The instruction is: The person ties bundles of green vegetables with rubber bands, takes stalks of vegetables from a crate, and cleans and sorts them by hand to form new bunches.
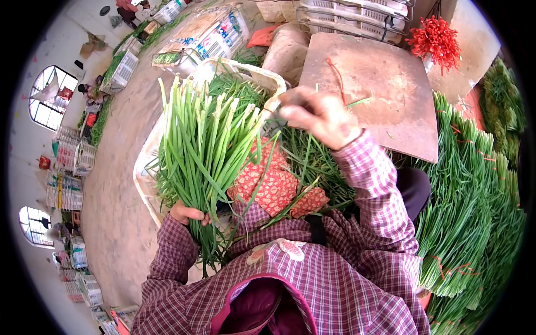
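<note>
A thick bunch of garlic chives rises in front of me, pale cut ends up and green leaves hanging down. My left hand is wrapped round its lower, leafy part. To the right of the pale ends, my right hand is raised with curled fingers. They are blurred, and whatever is between them cannot be made out. Behind and below the bunch is a pale plastic crate with loose green leaves in it. A red flowered cloth covers part of my lap, with a few loose leaves across it.
A worn board lies at the right, bearing a red tie. Beyond it stands a bundle of red ties. Tied chive bundles are heaped at my right. Stacked crates are at the back; other people are far left.
</note>
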### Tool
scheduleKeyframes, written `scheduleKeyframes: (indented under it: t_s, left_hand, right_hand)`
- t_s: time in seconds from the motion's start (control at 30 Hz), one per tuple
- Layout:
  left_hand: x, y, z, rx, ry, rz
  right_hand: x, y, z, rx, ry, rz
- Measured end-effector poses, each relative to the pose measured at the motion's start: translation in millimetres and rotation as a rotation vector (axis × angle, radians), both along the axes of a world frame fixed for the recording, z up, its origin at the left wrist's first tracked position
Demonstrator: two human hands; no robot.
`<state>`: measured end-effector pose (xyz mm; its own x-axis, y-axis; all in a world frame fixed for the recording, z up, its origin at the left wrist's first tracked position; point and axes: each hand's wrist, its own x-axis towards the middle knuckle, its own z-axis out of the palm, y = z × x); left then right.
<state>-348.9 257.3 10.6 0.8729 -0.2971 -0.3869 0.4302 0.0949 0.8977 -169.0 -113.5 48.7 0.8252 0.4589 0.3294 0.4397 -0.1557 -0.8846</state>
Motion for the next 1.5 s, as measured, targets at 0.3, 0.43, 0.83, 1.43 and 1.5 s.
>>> scheduleKeyframes:
  t_s: [0.3, 0.43, 0.83, 1.43, 1.5]
  left_hand:
    - [6, 0, -7, -0.073, 0.024, -0.042]
    - [8, 1, -18, -0.173, -0.009, -0.077]
    - [0, -2, -15, -0.171, -0.004, 0.017]
    - [15, -46, -1, -0.062, -0.013, 0.097]
    - [22, -68, 14, -0.027, 0.0, 0.118]
  right_hand:
    - [-2, 29, -13, -0.091, -0.404, -0.183]
    - [12, 1, -12, -0.079, -0.371, -0.537]
    - [-17, -20, -100, -0.368, 0.14, -0.125]
    - [-7, 44, -80, 0.517, 0.305, -0.176]
    - [0, 42, -48, 0.63, 0.489, -0.109]
